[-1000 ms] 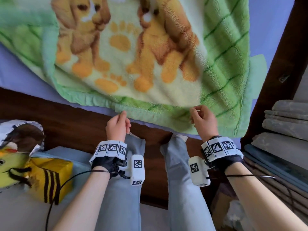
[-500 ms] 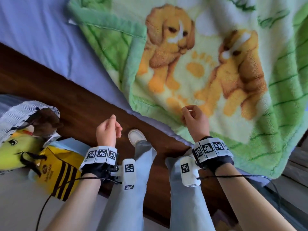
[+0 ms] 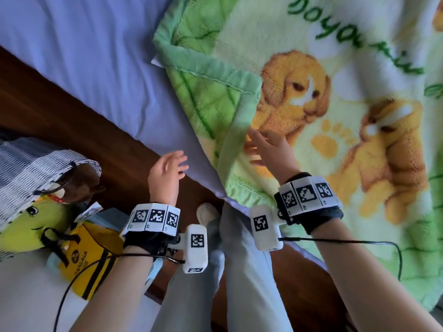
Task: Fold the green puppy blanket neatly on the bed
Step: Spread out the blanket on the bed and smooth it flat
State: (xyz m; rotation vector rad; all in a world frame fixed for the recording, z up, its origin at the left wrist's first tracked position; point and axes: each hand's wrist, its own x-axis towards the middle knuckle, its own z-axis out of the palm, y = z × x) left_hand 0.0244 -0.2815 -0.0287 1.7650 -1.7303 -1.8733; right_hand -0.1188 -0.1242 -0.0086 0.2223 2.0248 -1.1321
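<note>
- The green puppy blanket [image 3: 323, 75] runs off the top and right edges; its lettering is cut short.
- The right hand [image 3: 268, 149] is motion-blurred, fingertip contact unclear.

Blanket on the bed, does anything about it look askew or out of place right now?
Yes. The blanket has its near left corner flipped over onto the puppy print, so it is not flat. It also lies at a slant to the bed frame. The right hand is open beside the flipped edge; the left hand holds nothing.
</note>
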